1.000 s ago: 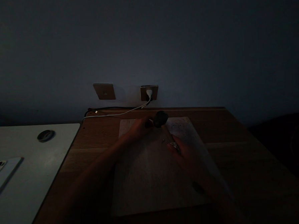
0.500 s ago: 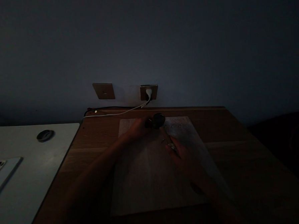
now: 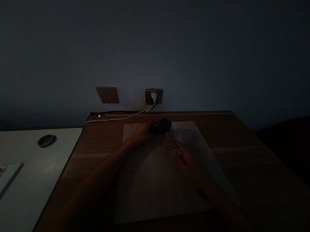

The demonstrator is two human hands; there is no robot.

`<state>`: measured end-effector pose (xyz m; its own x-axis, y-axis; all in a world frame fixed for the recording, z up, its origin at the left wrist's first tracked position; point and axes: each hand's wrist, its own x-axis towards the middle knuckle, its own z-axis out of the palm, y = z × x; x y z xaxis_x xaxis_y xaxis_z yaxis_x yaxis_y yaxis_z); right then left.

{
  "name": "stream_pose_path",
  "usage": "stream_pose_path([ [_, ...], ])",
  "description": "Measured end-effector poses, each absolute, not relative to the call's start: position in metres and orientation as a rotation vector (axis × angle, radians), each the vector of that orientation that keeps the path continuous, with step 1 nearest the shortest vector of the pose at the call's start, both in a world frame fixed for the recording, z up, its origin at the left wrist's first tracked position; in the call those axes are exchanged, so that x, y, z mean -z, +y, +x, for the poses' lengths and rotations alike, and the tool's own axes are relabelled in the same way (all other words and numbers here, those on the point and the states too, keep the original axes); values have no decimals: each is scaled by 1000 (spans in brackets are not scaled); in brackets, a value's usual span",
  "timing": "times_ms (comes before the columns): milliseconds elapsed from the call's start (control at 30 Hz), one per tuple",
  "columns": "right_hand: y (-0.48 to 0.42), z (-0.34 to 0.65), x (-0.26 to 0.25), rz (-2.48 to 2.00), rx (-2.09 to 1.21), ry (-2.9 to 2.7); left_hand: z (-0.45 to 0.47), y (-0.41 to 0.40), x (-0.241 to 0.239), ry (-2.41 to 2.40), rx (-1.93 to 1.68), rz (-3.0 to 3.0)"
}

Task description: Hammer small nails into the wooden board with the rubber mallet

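In the dim light, a mallet-like tool with a dark round head (image 3: pixel 165 125) lies over the pale board. My left hand (image 3: pixel 143 130) reaches to the head's left side, its fingers closed there and partly lost in shadow. Lower right, my right hand (image 3: pixel 185 156) is wrapped round the tan handle (image 3: pixel 172 141). A small patterned or metallic piece (image 3: pixel 178 152) shows at the right hand's fingers, with a thin bent wire-like bit (image 3: pixel 169 146) beside it; I cannot make out their kind. The pale board (image 3: pixel 148 185) is beneath both hands.
The board rests on a wooden table (image 3: pixel 239 146) against the wall. A white cable (image 3: pixel 118 118) runs along the back edge to a plug (image 3: pixel 154 96) in a wall socket. On the left, a white table (image 3: pixel 63 152) bears a dark round dish (image 3: pixel 46 140) and a phone (image 3: pixel 5 179).
The picture is slightly darker now. Both hands and the tool keep almost the same place; the thin bent bit beside the right hand shows a little differently.
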<state>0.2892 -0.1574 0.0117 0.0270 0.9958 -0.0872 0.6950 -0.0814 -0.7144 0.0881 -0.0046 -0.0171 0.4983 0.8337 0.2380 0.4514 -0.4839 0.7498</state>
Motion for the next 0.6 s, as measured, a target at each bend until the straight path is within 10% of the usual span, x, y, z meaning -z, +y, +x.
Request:
stream_pose_path([
  [600, -157, 284, -15, -1889, -754, -1747, 89, -4, 18, 1036, -781, 2114],
])
